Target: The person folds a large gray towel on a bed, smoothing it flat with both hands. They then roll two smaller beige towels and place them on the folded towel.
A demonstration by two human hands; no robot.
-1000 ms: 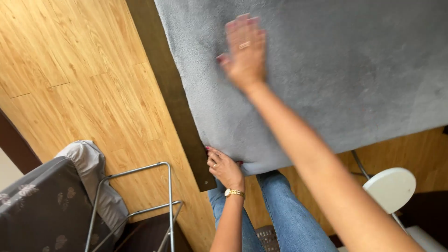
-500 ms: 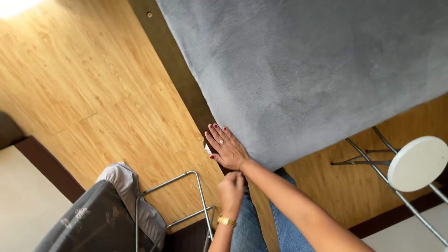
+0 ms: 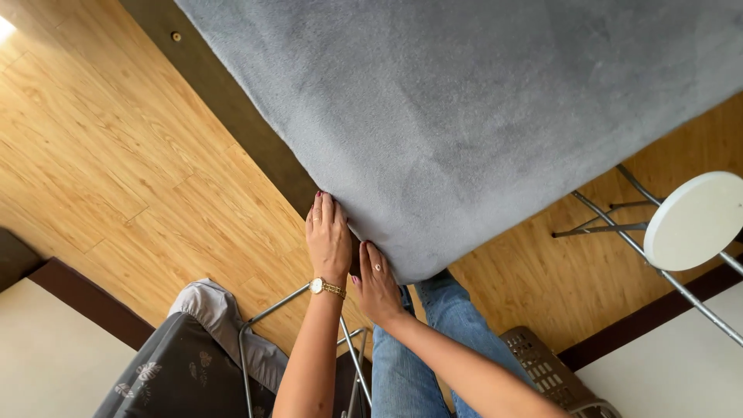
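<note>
1. Grey blanket (image 3: 495,124), a single plush sheet, fills the upper and middle part of the head view, spread flat over a raised surface; one rounded corner of it points down toward the person.
2. Two hands meet at that corner. The left hand (image 3: 328,238) lies flat, fingers together and extended, along the blanket's left edge just above the corner, pressing rather than clutching.
3. The right hand (image 3: 377,282) sits just beside the left, directly below the corner, fingers straight against the blanket's edge. Whether any fingertip curls under the fabric cannot be told.
4. One gold wristwatch (image 3: 326,288) circles the left wrist; one ring (image 3: 378,268) shows on a right-hand finger.
5. One dark brown frame edge (image 3: 232,101) runs along the blanket's left side, between the fabric and the wooden floor (image 3: 116,170).
6. Blue jeans (image 3: 433,340) on the person's legs appear directly below the corner.
7. One white round stool (image 3: 693,220) on thin metal legs stands right of the blanket, well apart from the hands.
8. One dark patterned cushion (image 3: 178,371) with a grey cloth (image 3: 217,310) over it lies lower left of the corner, beside a metal tube frame (image 3: 267,313).
9. One brown slotted basket (image 3: 546,371) sits lower right of the corner, near the jeans.
</note>
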